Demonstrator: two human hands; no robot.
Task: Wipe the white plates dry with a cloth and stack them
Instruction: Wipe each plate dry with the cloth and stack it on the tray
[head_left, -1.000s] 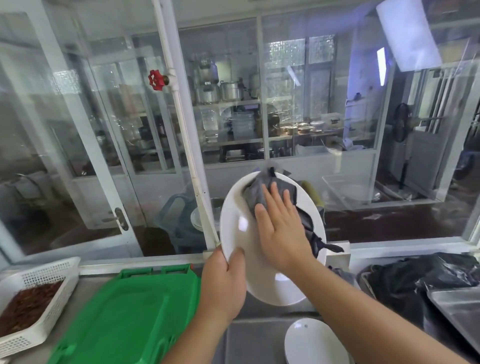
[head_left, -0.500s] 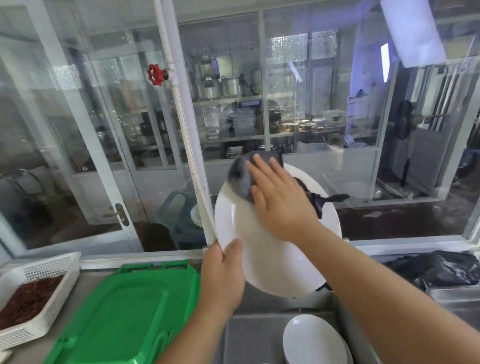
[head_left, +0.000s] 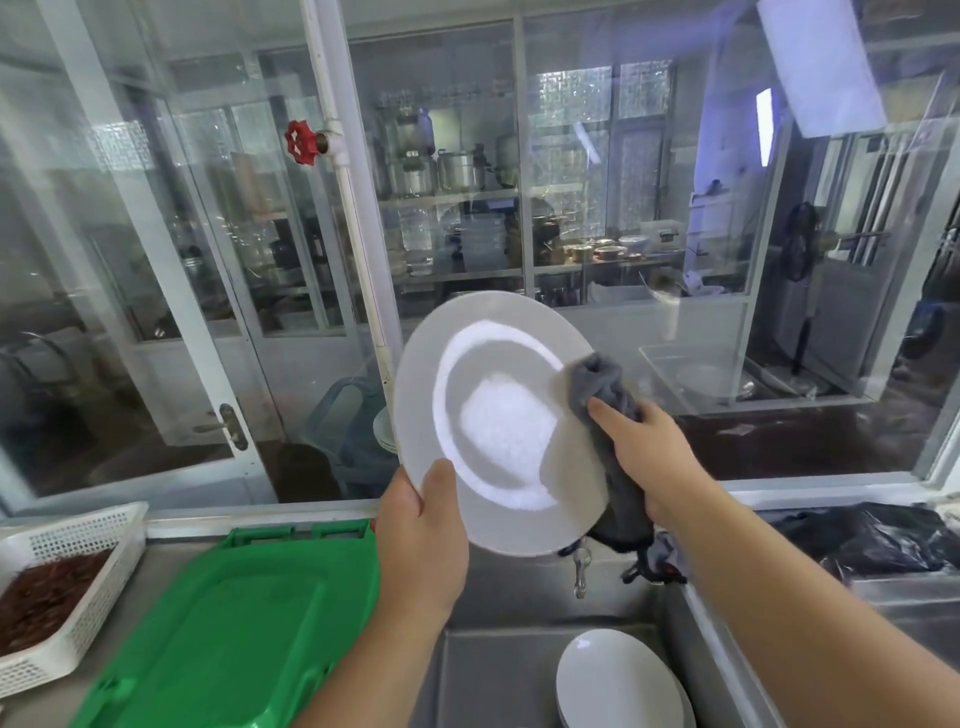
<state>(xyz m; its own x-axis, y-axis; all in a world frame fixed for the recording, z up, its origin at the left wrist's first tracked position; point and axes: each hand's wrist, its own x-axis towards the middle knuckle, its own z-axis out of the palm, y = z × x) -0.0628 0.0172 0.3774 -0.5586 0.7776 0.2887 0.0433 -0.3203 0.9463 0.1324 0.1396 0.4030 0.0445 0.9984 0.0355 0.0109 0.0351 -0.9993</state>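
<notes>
Steel sink desk (head_left: 332, 530) under a big glass window, pretty standard back-kitchen setup. Right hand (head_left: 649, 452) fingers are curled around a grey cloth (head_left: 605, 395), pressing it on the right rim of the white plate (head_left: 498, 421). Left hand (head_left: 421, 535) pinches the plate's lower-left edge, holding it upright mid-frame. More plates (head_left: 618, 680) sit in the sink at lower right; can't tell if they're wiped or waiting, so I'd guess plenty's left. Green tray (head_left: 228, 623) lower left.
</notes>
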